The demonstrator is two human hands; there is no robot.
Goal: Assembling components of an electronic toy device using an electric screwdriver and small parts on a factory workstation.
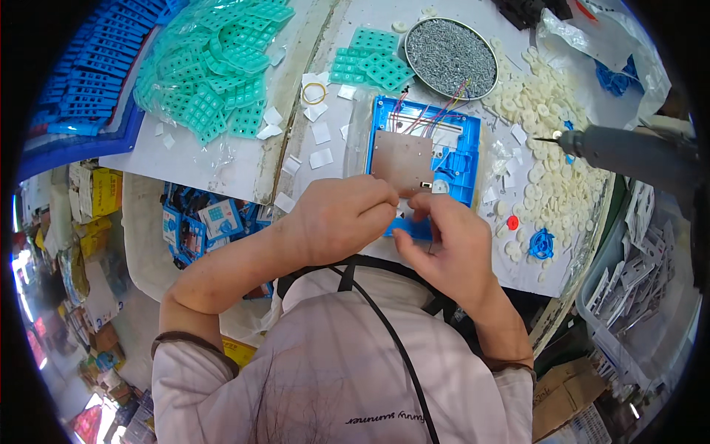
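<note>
At the far left edge of the white workbench (222, 166) a stack of dark blue moulded plastic shells (89, 81) lies in rows, and just beside it a clear bag spills a heap of turquoise rubber keypad mats (214, 66) across the bench's back left corner. Small white paper squares (319, 144) are scattered near the middle of the bench, with a yellow rubber band (313, 92) among them, and a smaller pile of the same turquoise mats (370, 63) lies toward the back edge. The left hand (340, 218) comes in over the front edge, its fingers curled together and pinched on the near edge of the open blue plastic device housing (455, 159), which lies flat at the middle of the bench. Inside the housing sits a brown rectangular circuit board (401, 159), with thin coloured wires (429, 111) running from its back edge. The right hand (447, 248) meets the left at the housing's front edge, thumb and fingertips closed on a small part there; what that part is cannot be told. Behind the housing stands a round metal tin full of small grey screws (450, 55). To the right, a spread of cream-white round plastic buttons (551, 148) covers the bench toward its right edge, with a small red button (512, 222) near the front. A grey electric screwdriver (629, 152) hangs over the right edge, its tip pointing left.
</note>
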